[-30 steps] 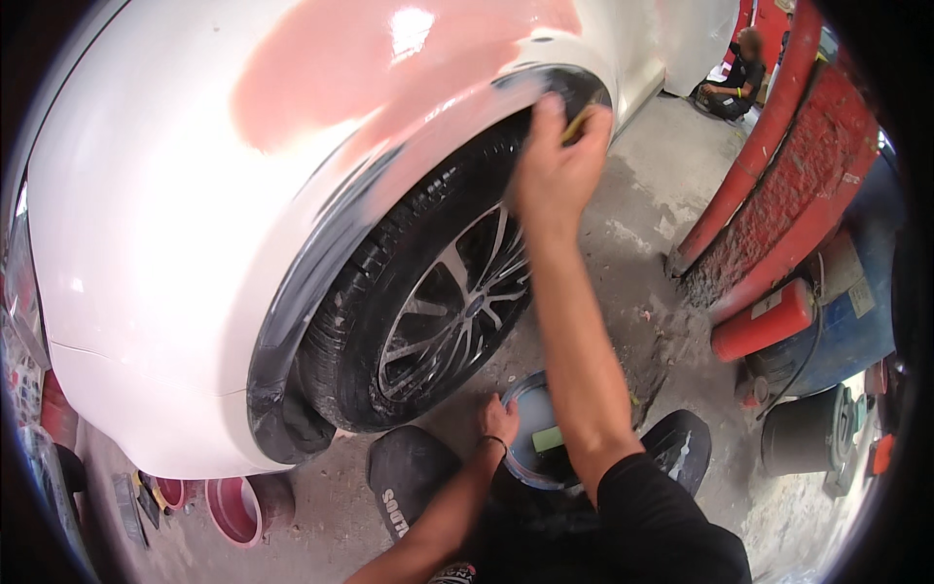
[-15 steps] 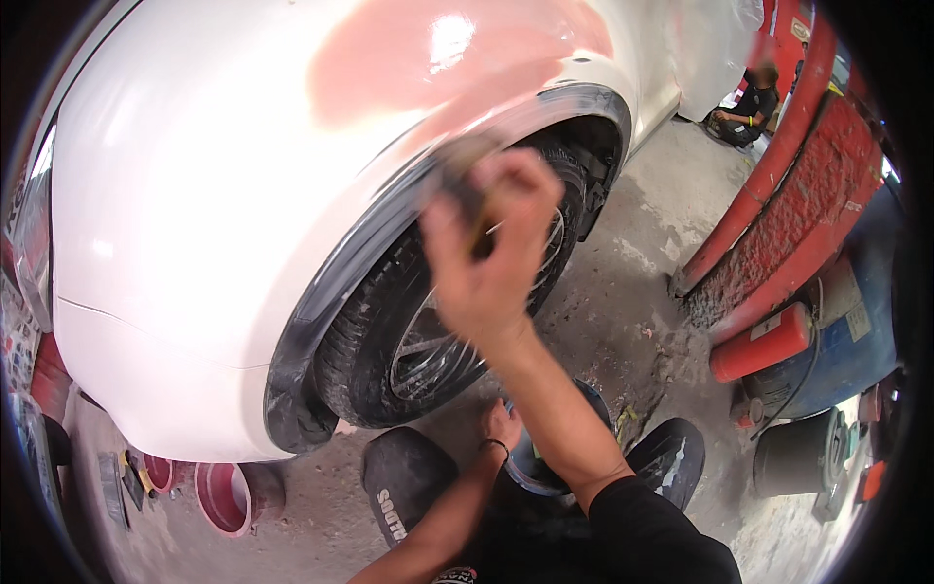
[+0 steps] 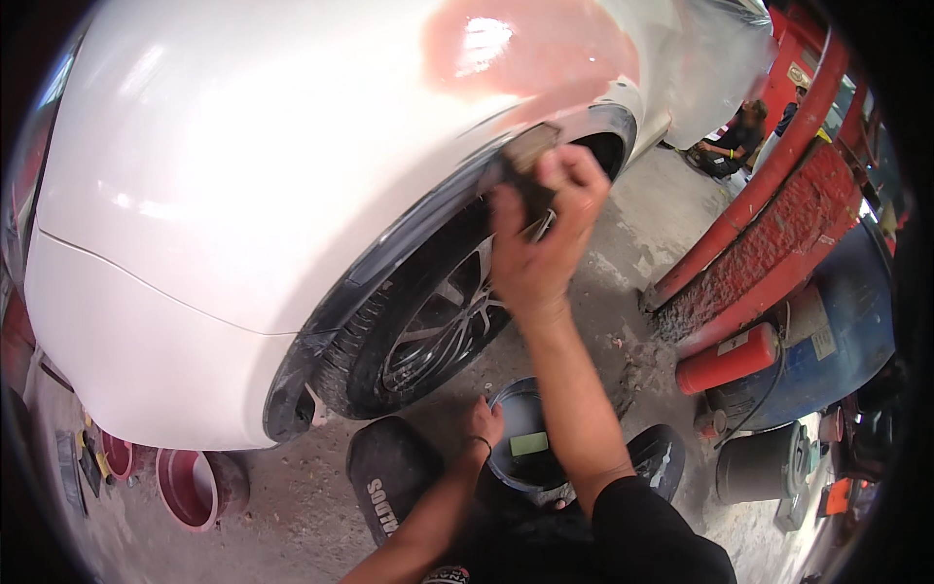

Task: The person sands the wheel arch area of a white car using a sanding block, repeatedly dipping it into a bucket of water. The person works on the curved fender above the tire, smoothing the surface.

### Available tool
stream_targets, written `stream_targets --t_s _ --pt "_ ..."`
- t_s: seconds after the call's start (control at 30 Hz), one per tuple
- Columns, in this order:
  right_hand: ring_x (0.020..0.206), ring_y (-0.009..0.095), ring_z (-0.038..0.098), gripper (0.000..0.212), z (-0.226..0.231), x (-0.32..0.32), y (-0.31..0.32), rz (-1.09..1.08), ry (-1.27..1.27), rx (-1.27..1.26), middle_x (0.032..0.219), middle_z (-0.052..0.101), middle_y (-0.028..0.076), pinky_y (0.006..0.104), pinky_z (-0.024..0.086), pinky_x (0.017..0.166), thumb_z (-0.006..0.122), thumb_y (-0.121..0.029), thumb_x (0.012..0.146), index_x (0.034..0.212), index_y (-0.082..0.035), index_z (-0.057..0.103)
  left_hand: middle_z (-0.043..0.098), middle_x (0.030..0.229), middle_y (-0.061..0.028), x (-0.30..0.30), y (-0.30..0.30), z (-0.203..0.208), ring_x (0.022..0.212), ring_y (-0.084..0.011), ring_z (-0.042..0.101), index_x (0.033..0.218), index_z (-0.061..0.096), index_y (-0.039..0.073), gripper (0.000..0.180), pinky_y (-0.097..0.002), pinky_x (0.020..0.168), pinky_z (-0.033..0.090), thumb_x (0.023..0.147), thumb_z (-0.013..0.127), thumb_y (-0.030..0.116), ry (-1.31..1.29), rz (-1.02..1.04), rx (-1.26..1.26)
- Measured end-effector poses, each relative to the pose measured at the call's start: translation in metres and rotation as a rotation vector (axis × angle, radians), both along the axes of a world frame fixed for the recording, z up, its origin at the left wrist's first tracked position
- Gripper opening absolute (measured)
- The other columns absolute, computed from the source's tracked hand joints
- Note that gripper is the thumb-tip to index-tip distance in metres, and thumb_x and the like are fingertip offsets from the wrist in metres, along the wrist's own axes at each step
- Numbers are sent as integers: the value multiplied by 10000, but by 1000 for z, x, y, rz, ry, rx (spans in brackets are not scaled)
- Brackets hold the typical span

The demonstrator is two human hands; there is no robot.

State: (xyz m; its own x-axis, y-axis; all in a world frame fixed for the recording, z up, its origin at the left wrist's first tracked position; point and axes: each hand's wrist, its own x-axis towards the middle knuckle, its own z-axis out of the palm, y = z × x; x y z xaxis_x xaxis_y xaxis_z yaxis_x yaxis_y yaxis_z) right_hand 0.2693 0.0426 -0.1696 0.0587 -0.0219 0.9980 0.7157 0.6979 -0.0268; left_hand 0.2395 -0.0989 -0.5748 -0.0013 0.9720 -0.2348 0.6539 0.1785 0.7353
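Observation:
My right hand [image 3: 545, 234] is raised to the fender edge, its fingers closed on a dark, grey-brown piece of sandpaper [image 3: 530, 146], slightly blurred. The sandpaper lies against the upper rim of the black wheel-arch trim [image 3: 375, 263] of a white car [image 3: 195, 195]. Above it the paint has a pinkish-red patch [image 3: 545, 58]. Under the arch sits a black tyre [image 3: 355, 365] with a spoked wheel. Low between my knees, my left hand [image 3: 484, 421] grips the rim of a dark bucket [image 3: 501, 467]. A green block [image 3: 528, 444] shows inside the bucket.
Red buckets [image 3: 161, 487] stand at the lower left. On the right are a thick red post [image 3: 749, 209], a red cylinder [image 3: 728, 360], a blue drum [image 3: 837, 350] and a dark grey bucket [image 3: 754, 469]. Another person [image 3: 735, 141] sits low at the far right.
My right hand has moved right along the wheel arch with the sandpaper. My left hand stays at the bucket. The view has shifted, and the green block in the bucket now shows.

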Motion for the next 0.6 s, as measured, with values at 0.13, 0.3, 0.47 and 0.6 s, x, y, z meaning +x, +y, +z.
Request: stream_targets --t_s 0.13,0.3,0.47,0.6 --pt "814 108 447 341 24 99 66 90 754 -318 904 513 7 308 422 733 721 -315 1067 1045 -46 511 746 1171 -270 15 2 5 1114 -475 712 1213 675 21 392 -564 962 553 994 678 347 -48 -11 30" --pt "972 166 526 335 5 12 10 52 360 -254 1094 559 92 332 460 872 720 -235 1056 1222 -7 539 725 1234 -301 2 7 5 1194 -497 678 1261 671 -11 494 -565 1030 530 1002 660 409 -88 6 -66" --pt "1139 235 569 352 8 19 14 16 141 -94 1255 586 195 365 457 1006 656 -190 1088 1335 31 536 716 1251 -304 0 7 8 1206 -500 669 1251 668 -9 471 -561 1031 528 1005 660 392 -82 7 -35" --pt "1180 222 574 319 36 62 42 173 709 -378 1210 583 176 353 435 1045 615 -207 1114 1298 34 515 716 1250 -305 16 3 -3 1212 -498 668 1260 665 -11 464 -565 1034 524 1007 659 378 -119 -14 -58"
